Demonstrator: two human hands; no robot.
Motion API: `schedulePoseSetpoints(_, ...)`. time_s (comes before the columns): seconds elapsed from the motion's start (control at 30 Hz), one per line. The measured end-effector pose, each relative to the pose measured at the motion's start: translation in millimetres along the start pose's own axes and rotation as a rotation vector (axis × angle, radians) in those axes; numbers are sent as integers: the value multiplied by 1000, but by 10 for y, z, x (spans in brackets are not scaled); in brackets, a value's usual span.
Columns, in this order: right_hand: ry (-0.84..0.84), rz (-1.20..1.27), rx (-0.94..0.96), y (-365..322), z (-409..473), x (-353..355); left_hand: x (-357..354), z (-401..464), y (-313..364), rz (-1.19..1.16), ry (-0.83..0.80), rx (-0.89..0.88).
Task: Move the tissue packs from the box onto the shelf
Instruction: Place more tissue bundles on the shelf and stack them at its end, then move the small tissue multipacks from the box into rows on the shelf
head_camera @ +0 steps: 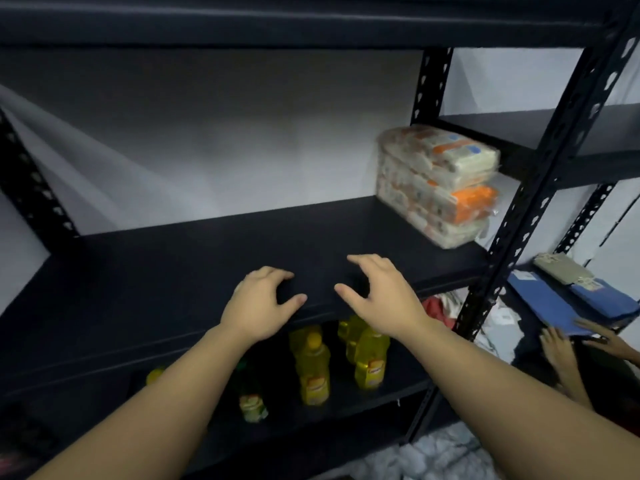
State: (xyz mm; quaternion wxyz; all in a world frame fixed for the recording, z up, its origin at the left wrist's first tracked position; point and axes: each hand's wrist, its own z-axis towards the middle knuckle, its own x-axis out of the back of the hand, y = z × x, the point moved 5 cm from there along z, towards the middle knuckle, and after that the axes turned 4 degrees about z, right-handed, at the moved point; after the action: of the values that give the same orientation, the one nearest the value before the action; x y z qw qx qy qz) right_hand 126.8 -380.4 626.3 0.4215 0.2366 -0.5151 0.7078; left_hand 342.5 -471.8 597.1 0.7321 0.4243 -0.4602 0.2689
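Tissue packs [438, 183] are sitting stacked at the far right end of the dark shelf [173, 271], at about two o'clock from the hands, pressed close to the black upright [530, 199]. The stack is blurred, so the number of packs cannot be told; orange and blue print is showing on the wrappers.

Both forearms are reaching forward from the bottom of the view, and both hands are hovering over the shelf's front edge, palms down. The left hand [258, 303] is lying with fingers loosely curled and thumb pointing toward three o'clock, holding nothing. The right hand [379, 294] is spreading wider, fingers arching toward eleven o'clock and thumb toward nine o'clock, also holding nothing. Whether the fingertips are touching the board cannot be told. The two thumbs are nearly facing each other across a small gap.

The packs are lying well apart from both hands, nearer the right one.

Below, at six o'clock from the hands, yellow bottles [311, 365] are standing on the lower shelf. At four o'clock, another person's hands [561, 348] are touching blue folded cloth [568, 303] on the next rack.
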Motion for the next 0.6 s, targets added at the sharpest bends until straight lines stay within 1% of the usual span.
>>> schedulePoseSetpoints(0.1, -47, 7, -30, -220, -301, -322, 124, -450, -80, 15, 31, -22)
schedulePoseSetpoints(0.33, -58, 18, -25, -583, -917, -696, 166, -1313, -220, -32, 107, -125)
schedulePoseSetpoints(0.43, -102, 47, -38, -562, -1144, -881, -1, -1559, -341, -66, 62, -97)
schedulePoseSetpoints(0.6, -263, 53, -70, -247, -1486, -1339, -584, -1909, -633, -71, -78, 9)
